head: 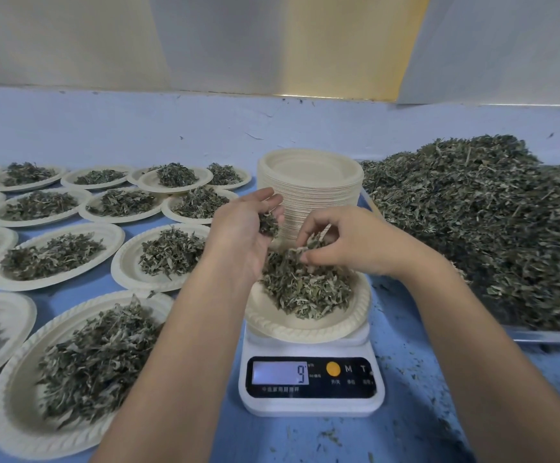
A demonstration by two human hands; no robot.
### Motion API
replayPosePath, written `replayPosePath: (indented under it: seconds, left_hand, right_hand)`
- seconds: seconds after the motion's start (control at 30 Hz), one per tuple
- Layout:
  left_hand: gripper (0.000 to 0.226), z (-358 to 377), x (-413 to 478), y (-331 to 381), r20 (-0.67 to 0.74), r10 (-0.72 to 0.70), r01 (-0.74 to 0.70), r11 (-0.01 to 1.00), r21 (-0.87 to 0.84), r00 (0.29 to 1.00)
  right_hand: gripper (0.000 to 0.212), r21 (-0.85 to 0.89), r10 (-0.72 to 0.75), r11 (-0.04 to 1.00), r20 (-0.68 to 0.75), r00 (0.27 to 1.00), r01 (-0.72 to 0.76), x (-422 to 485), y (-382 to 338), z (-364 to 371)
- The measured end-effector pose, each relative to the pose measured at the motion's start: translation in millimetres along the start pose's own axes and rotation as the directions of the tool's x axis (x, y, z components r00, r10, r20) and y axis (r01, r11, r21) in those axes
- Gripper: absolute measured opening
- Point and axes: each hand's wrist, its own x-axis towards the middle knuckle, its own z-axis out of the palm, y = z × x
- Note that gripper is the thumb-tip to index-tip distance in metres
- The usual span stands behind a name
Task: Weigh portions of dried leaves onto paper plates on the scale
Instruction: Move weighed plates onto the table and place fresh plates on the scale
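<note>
Both hands over plate (305,325) of leaves (305,289) on scale (312,385), near centre.
Left hand (241,225) cupped, fingers curled round a clump of leaves; right hand (348,242) pinches leaves atop the heap (display seems to read 9, blurry). Pile (489,222) right.

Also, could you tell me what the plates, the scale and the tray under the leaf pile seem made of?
The plate on the scale and the stack of plates look like moulded paper pulp: matte cream, embossed rims. The scale looks like glossy white plastic with a black panel. The tray seems metal, by its shiny grey edge; dried leaves hide the rest.
</note>
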Motion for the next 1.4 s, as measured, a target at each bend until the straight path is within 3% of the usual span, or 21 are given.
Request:
replayPosePath:
  seconds: [0.13,0.3,0.4,0.57,0.83,0.93,1.07,1.3,1.4]
  left_hand:
    - [0.019,0,-1,1,-0.019,-0.025,0.024,0.998,-0.059,1.000]
    - [0.020,8,-8,-3,-0.003,-0.062,0.062,0.991,-0.115,0.998]
    - [0.026,15,-14,-3,0.087,-0.134,0.147,0.975,-0.166,0.987]
    - [0.043,19,-20,-3,0.206,-0.211,0.254,0.944,-0.210,0.955]
    - [0.025,18,-18,-8,0.108,-0.226,0.244,0.946,-0.211,0.968]
    - [0.021,16,-16,-7,0.097,-0.228,0.244,0.942,-0.232,0.969]
    - [0.022,14,-15,-4,0.097,-0.238,0.257,0.911,-0.323,0.966]
    - [0.018,9,-12,-1,0.081,-0.222,0.236,0.928,-0.288,0.972]
    - [0.024,9,-10,-2,0.067,-0.203,0.214,0.946,-0.243,0.977]
  right_hand:
    - [0.013,0.230,0.036,0.973,-0.194,0.980,0.009,2,-1,-4]
    - [0.015,0.465,0.035,0.871,-0.384,0.923,0.160,5,-10,-1]
    - [0.017,0.467,0.026,0.865,-0.411,0.911,0.186,7,-14,3]
    - [0.024,0.263,-0.029,0.950,-0.466,0.884,0.169,10,-16,15]
    - [0.013,0.035,-0.090,0.992,-0.448,0.889,0.118,7,-18,17]
    - [0.005,0.158,-0.055,0.979,-0.402,0.914,0.128,8,-18,14]
    - [0.013,0.386,0.012,0.908,-0.411,0.911,0.163,7,-16,9]
    - [0.012,0.422,0.094,0.903,-0.378,0.921,0.082,10,-4,8]
    - [0.011,0.381,0.059,0.924,-0.225,0.973,0.032,8,-2,7]
